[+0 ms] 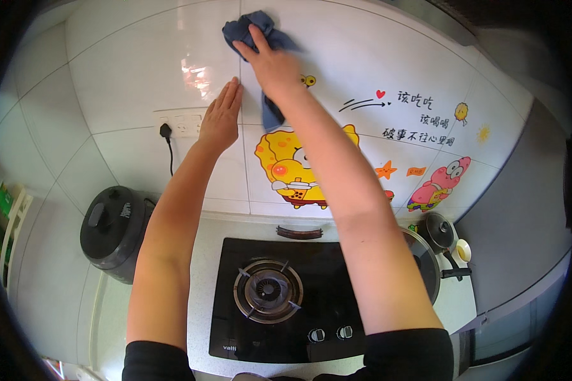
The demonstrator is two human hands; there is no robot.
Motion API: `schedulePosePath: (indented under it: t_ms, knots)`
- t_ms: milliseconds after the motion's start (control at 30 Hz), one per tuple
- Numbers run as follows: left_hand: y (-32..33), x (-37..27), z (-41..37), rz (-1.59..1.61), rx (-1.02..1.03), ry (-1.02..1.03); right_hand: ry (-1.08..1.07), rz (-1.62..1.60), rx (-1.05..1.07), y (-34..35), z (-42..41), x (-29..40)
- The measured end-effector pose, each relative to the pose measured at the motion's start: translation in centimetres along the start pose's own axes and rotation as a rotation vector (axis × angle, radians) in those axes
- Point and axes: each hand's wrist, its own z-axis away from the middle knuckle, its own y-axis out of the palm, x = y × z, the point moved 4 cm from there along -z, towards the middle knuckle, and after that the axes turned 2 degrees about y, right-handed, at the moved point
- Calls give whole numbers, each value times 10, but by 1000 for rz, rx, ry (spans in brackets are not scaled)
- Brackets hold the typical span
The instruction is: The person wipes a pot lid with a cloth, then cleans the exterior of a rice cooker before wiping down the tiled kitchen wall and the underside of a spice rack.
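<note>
My right hand (274, 66) presses a crumpled dark blue cloth (248, 31) against the white wall tiles (138, 71), high on the wall; part of the cloth hangs below the hand. The fingers are spread over the cloth. My left hand (223, 114) lies flat on the tiles, lower and to the left, just right of a white socket panel (186, 119); it holds nothing. A yellow cartoon sticker (283, 157) is on the tiles below the cloth, partly hidden by my right forearm.
Below stands a black gas hob (286, 300) with a round burner (268, 289). A black electric cooker (112, 228) is at left, near a plugged-in black plug (165, 130). At right are a glass-lidded pan (426, 266), a small lidded pot (437, 231) and a small bowl (464, 250).
</note>
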Motion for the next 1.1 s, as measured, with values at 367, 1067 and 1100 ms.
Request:
schedulePosePath:
  t_ms: [367,1067,1100]
  knots:
    - [32,-44,34,-296,96,36,287,218,87,-15,163,-148]
    - [56,-58,41,-9,2,41,978,37,-74,-6,249,-162]
    - [58,-51,48,97,-41,25,961,23,-43,-2,232,-141]
